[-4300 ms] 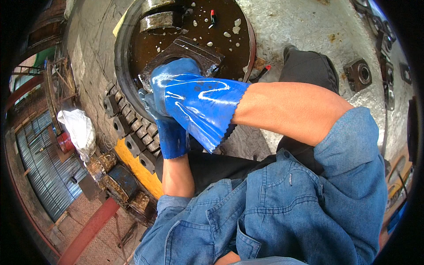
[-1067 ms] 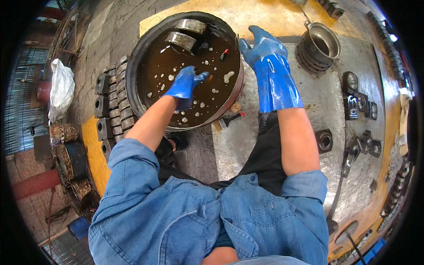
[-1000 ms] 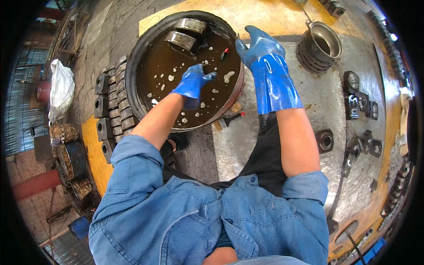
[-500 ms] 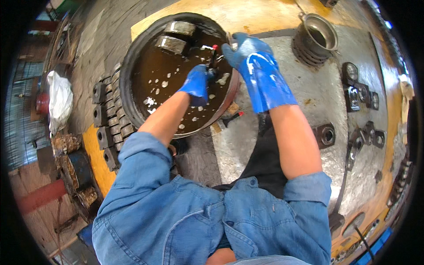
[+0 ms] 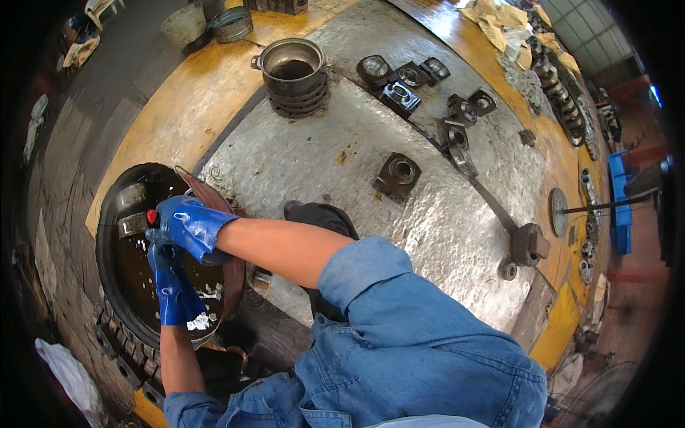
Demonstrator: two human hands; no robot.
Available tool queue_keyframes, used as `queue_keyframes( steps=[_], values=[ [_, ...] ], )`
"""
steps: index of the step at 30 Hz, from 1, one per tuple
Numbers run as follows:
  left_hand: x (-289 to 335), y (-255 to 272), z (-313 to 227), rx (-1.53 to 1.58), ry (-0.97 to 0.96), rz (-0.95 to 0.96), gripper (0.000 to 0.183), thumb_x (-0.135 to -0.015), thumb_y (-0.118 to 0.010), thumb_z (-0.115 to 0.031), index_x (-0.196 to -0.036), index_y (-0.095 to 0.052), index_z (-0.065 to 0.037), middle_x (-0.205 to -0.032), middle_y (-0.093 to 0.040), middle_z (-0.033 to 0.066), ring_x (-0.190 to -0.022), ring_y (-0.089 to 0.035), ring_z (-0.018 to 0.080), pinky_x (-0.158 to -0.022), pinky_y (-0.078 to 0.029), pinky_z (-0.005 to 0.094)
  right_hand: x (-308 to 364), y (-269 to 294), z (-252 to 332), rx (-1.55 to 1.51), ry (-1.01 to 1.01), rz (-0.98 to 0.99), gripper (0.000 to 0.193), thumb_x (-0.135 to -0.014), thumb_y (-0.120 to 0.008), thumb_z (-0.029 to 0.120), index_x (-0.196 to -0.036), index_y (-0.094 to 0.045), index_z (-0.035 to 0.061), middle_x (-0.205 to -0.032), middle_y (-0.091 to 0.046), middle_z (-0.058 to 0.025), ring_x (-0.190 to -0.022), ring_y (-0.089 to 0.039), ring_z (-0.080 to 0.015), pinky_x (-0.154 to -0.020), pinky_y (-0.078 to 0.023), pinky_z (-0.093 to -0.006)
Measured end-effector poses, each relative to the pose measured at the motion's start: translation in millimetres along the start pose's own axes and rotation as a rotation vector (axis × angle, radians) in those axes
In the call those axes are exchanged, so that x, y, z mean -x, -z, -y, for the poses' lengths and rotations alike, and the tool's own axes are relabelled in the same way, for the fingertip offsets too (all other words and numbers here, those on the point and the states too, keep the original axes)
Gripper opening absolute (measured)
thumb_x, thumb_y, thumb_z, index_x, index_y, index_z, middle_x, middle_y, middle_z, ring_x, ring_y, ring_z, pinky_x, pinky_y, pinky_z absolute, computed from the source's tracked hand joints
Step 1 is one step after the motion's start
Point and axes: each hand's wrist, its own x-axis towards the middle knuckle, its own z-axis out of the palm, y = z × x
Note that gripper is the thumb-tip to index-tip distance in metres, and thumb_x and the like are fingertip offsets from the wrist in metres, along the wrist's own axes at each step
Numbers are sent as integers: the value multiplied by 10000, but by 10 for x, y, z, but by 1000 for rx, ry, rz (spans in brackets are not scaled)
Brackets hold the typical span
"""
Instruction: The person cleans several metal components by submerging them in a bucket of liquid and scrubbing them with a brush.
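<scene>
Blue rubber gloves cover both my hands over a round, dark tub (image 5: 108,274) of brown liquid. My left hand (image 5: 171,282) is closed, with a red-tipped brush handle (image 5: 152,216) standing up from its fingers; the bristle end is hidden. My right hand (image 5: 187,222) is closed just above and against the left. Whatever is in its fingers is hidden by the gloves. Two blocky metal parts (image 5: 133,225) lie at the tub's far side, partly out of the liquid. Pale froth (image 5: 203,321) floats near the tub's near edge.
A two-handled pot (image 5: 292,64) stands on a ring stand on the metal sheet (image 5: 307,153). Several dark bearing-like blocks (image 5: 398,177) lie to the right. Stacked blocks (image 5: 128,367) line the tub's near left side. Buckets (image 5: 184,27) stand far left; a blue bin (image 5: 619,203) sits far right.
My view has swung right, so the tub now appears at the left. My right hand has moved from the tub's rim to my left hand, over the liquid.
</scene>
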Motion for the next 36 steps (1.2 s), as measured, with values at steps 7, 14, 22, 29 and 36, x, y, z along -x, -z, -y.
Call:
queue_keyframes(
  steps=[7, 14, 22, 29, 36],
  values=[
    [-239, 704, 99, -213, 12, 76, 376, -1080, -548, -256, -1383, -576, -36, -1345, -632, 83, -1193, -613, 199, -1044, -482, 366, -219, -264, -36, -31, -37, -46, 435, -866, -747, 487, -908, -786, 57, -869, -757, -207, -858, -741, -414, -780, -593, -496],
    [-511, 878, -272, -261, 236, 4, 617, -1147, -407, -496, -1624, -423, -104, -1614, -506, 66, -1444, -511, 252, -1230, -376, 413, -555, -369, -31, 104, -152, -110, 406, -807, -798, 508, -924, -830, 120, -943, -785, -166, -879, -765, -367, -795, -607, -460],
    [-1603, 1250, 69, -198, 226, 141, 600, -1125, -418, -558, -1377, -654, -67, -1283, -714, 117, -1126, -683, 280, -1074, -522, 428, -427, -557, -36, 78, 106, -277, 304, -832, -753, 403, -856, -744, 100, -827, -744, -182, -798, -730, -407, -716, -576, -521],
    [-1639, 816, 52, -4, 270, -296, 571, -1074, -631, -429, -1425, -632, 22, -1371, -689, 124, -1184, -665, 264, -1016, -554, 406, -326, -316, -39, 113, 68, -296, 260, -890, -739, 373, -933, -726, 117, -876, -749, -172, -853, -720, -415, -772, -578, -522],
    [-1563, 761, 83, 19, 146, -296, 484, -1050, -677, -346, -1410, -649, -24, -1293, -718, 105, -1134, -671, 244, -988, -553, 399, -320, -349, -124, 128, 127, -420, 242, -878, -764, 356, -892, -736, 116, -839, -745, -182, -810, -725, -412, -741, -587, -512]
  ],
)
